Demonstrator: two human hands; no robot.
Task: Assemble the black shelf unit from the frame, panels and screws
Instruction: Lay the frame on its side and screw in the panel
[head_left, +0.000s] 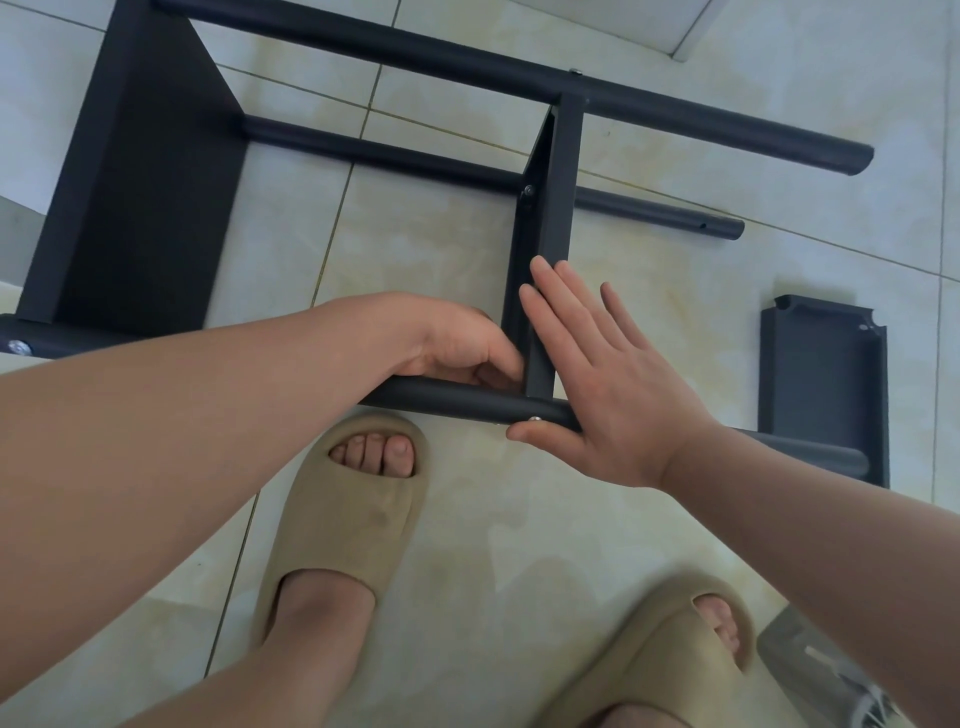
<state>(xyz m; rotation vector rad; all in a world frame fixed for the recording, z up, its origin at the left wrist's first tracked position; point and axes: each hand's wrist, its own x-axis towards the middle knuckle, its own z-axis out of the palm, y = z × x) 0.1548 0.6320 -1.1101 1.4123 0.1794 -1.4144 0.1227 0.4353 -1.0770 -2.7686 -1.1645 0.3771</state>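
The black shelf unit lies on its side on the tiled floor. A long top tube (467, 62) and a second tube (395, 156) run across, joined by a wide panel (135, 197) at the left and a narrow panel (550, 218) in the middle. My left hand (457, 348) curls against the inner side of the narrow panel where it meets the near tube (457, 402). My right hand (602, 374) lies flat and open against the panel's outer face, thumb beside a silver screw (535, 418) in the near tube.
A loose black panel (823, 384) lies on the floor at the right, over the near tube's end. My feet in beige slippers (343, 525) stand just below the frame. A clear plastic bag (821, 675) sits at the bottom right. A white edge (675, 31) is at the top.
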